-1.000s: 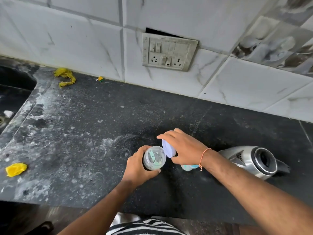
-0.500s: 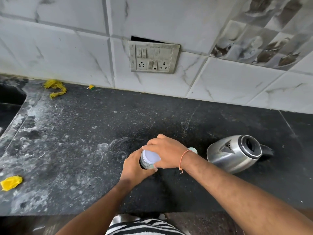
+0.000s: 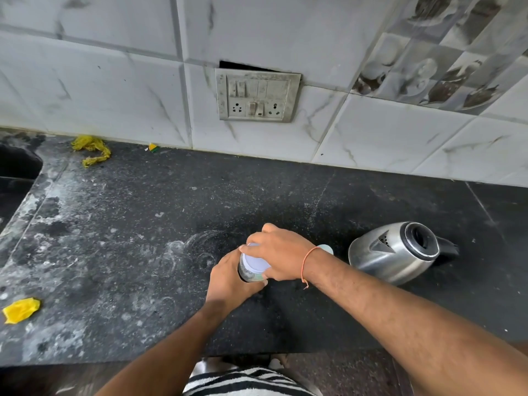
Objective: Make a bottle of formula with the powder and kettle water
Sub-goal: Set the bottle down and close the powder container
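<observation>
A clear round container (image 3: 249, 274) stands on the black counter (image 3: 143, 252) near its front edge. My left hand (image 3: 228, 284) grips its body from the left. A pale lilac lid (image 3: 255, 262) sits on top of it, and my right hand (image 3: 278, 254) holds that lid from above with curled fingers. Behind my right wrist a pale blue-white object (image 3: 326, 248) peeks out, mostly hidden. A steel kettle (image 3: 391, 252) with a black handle stands to the right, its lid open.
A sink (image 3: 14, 172) cuts into the counter at far left. Yellow scraps lie at the back left (image 3: 91, 150) and front left (image 3: 20, 310). A switch and socket plate (image 3: 257, 94) sits on the tiled wall. The counter's front edge runs just below my forearms.
My right hand brought the lilac lid from beside the open container down onto its top. The left hand kept its grip on the container.
</observation>
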A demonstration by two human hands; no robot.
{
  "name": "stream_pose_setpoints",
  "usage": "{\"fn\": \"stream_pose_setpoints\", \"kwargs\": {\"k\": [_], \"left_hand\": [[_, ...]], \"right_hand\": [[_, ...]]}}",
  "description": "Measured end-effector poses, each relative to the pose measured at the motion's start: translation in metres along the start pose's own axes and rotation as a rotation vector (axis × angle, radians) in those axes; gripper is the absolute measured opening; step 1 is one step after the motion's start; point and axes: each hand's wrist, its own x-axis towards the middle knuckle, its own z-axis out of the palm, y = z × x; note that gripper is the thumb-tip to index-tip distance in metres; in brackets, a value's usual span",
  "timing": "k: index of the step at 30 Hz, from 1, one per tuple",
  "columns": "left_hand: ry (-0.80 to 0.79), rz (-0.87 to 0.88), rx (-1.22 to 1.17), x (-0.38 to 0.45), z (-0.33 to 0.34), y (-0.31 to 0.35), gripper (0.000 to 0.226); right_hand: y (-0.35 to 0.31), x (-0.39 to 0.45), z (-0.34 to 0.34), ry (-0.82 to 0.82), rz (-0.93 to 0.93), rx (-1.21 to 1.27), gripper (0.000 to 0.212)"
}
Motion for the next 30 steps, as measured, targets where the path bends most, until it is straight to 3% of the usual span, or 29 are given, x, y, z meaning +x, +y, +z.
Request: {"fn": "stream_pose_setpoints", "kwargs": {"k": [7,11,14,17,21,25,30], "left_hand": [[0.002,0.007,-0.004,0.001,0.002,-0.004,0.097],[0.001,0.02,-0.025,0.001,-0.001,-0.002,0.096],[-0.001,0.021,-0.012,0.001,0.0,-0.002,0.093],[0.0,0.03,0.01,0.001,-0.001,-0.003,0.09],[0.006,0.04,0.0,0.001,-0.002,0.0,0.095],[-0.004,0.023,0.019,0.001,0.0,-0.002,0.097],[-0.008,0.02,0.012,0.001,-0.001,0.0,0.094]], "right_hand": [[-0.015,0.003,-0.01,-0.053,0.274,-0.004,0.08],[-0.016,0.001,-0.01,-0.034,0.404,0.0,0.088],[-0.009,-0.004,-0.005,0.085,0.272,0.12,0.073],[-0.008,-0.008,-0.005,0.011,0.219,0.123,0.055],[-0.006,-0.01,-0.011,-0.023,0.443,0.014,0.066],[-0.008,-0.015,-0.014,-0.011,0.265,0.134,0.059],[-0.004,-0.013,-0.016,-0.029,0.328,-0.029,0.061]]}}
